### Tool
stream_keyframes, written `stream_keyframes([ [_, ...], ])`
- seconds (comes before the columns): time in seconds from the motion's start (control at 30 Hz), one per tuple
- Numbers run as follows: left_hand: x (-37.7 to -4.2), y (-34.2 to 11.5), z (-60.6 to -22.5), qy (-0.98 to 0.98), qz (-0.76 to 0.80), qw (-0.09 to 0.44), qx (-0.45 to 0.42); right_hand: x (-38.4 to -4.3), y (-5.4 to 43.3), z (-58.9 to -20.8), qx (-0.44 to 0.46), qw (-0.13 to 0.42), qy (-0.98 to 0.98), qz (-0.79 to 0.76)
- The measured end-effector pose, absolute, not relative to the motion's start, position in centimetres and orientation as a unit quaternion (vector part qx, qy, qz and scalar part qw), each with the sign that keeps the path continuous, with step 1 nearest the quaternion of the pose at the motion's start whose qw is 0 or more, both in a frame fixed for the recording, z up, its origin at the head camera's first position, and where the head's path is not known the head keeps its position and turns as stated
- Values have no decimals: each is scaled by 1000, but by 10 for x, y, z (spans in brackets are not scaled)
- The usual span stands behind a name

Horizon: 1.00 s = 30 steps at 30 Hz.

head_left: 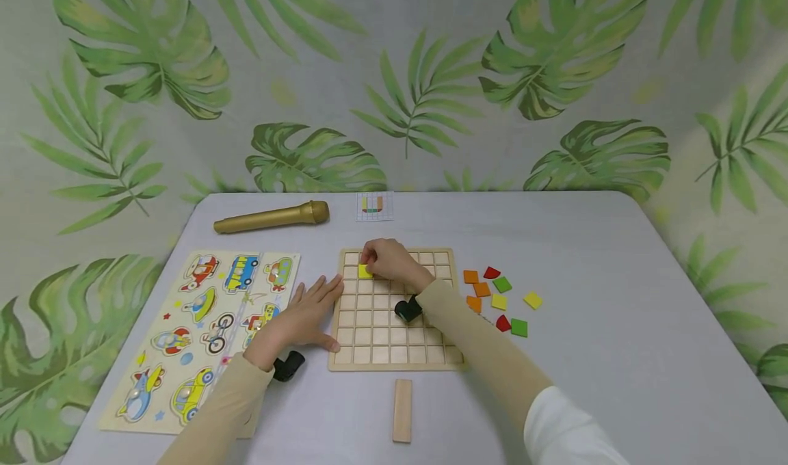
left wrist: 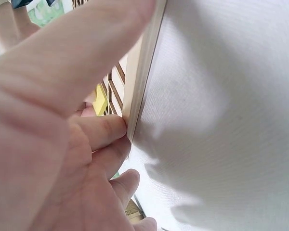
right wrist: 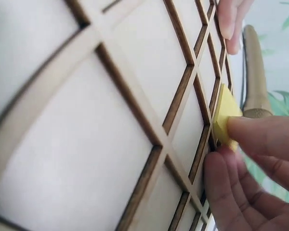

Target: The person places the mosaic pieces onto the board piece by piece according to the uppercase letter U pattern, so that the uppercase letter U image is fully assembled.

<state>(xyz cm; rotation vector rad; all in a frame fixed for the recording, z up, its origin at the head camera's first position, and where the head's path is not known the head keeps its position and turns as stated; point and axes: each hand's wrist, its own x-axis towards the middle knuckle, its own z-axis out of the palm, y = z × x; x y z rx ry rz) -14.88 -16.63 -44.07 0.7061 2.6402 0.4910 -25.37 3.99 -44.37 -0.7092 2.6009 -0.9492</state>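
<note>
A yellow square tile is pinched between the thumb and fingers of my right hand, over the upper left part of a wooden grid board. In the right wrist view the yellow tile stands tilted, its lower edge close to the grid bars. My left hand has its fingers spread, and its thumb and fingertips touch the board's left edge. The left wrist view shows those fingers against the side of the board, with the yellow tile beyond them.
Several orange, yellow, green and red tiles lie right of the board. A picture puzzle lies at left, a gold microphone behind it. A small pattern card lies at the back, a wooden block in front.
</note>
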Motion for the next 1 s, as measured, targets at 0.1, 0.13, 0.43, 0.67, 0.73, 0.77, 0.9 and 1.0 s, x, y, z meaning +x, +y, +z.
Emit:
stream_keyframes([
  [0.1,-149,-166,-440,935,175,179,253,-252,39,-442,-258,134,907,-304],
  [0.13,-148,-166,-440,935,175,178,253,-252,40,-443,-260,133,906,-305],
  [0.43,-149,-165,-438,934,170,177,258,-254,61,-445,-231,171,855,-432],
  [0.67,-149,-166,-441,934,171,177,260,-255,105,-436,-220,225,774,-549],
  [0.73,-149,-166,-441,933,172,175,262,-254,122,-433,-212,239,763,-562],
  [0.77,-149,-167,-441,934,171,177,260,-253,131,-432,-207,243,762,-564],
  [0.9,-148,-167,-441,933,173,178,260,-249,170,-432,-189,249,769,-558],
  [1.0,-148,-166,-440,933,173,179,259,-245,199,-436,-171,244,784,-544],
])
